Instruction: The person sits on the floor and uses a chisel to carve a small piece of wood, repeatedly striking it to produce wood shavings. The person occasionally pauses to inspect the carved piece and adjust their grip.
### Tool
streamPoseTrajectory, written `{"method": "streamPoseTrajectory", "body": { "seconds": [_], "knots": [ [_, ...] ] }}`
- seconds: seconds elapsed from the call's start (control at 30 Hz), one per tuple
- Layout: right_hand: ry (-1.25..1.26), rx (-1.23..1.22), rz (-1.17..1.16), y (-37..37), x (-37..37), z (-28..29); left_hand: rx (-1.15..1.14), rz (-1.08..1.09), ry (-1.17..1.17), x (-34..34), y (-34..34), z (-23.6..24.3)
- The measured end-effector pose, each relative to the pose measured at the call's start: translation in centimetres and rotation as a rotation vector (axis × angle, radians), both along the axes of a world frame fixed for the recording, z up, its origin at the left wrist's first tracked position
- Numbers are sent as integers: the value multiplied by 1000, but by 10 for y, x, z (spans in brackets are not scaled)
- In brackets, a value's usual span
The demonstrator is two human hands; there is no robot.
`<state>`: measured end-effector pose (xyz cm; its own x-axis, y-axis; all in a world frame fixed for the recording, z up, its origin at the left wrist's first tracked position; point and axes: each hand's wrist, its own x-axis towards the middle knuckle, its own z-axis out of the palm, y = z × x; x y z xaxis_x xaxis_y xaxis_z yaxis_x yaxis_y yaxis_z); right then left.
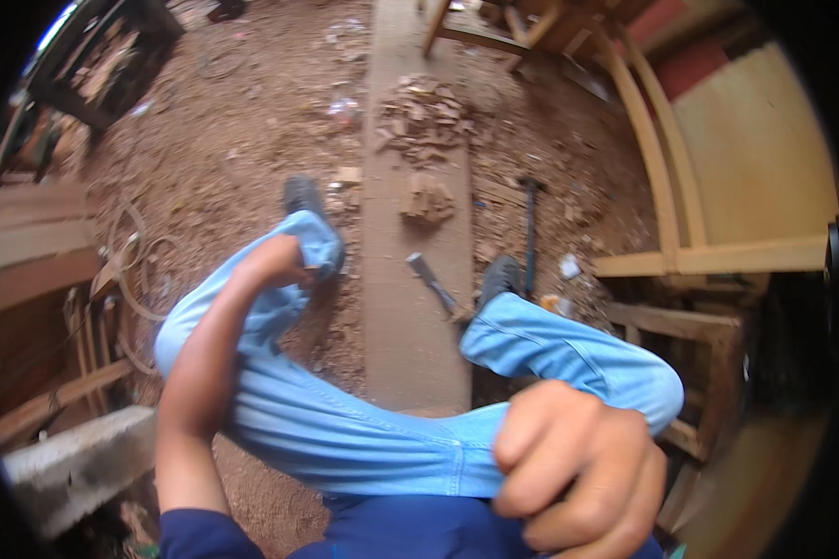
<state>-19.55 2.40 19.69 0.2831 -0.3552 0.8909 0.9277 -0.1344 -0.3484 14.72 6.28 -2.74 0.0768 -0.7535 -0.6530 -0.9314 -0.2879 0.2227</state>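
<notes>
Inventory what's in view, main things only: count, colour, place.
plank: one, brown, centre
wood pieces: many, tan, heaped on plank
chisel: one, grey, on plank
hammer: one, blue handle, right of plank
framed panel: one, yellow, upper right
boards: several, brown, left edge
beam: one, grey, lower left
shavings: many, brown, beside plank
shoes: two, dark, beside plank
jeans: one pair, blue, lower middle
left hand: one, bare, near left shoe
right hand: one, bare, lower right, curled
</notes>
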Motion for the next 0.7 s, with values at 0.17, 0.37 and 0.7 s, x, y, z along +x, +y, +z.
{"method": "streamPoseTrajectory", "body": {
  "seconds": [0.17, 0.37, 0.7],
  "knots": [
    [-137, 140, -45, 17, 14, -6, -44, 4, 62, 8, 0, -12],
    [-179, 298, 196, 41, 9, 7, -48, 15, 49, 12, -4, -21],
    [-311, 397, 70, 60, 23, 10, -57, 52, 129, 5, 6, -19]
  ]
}}
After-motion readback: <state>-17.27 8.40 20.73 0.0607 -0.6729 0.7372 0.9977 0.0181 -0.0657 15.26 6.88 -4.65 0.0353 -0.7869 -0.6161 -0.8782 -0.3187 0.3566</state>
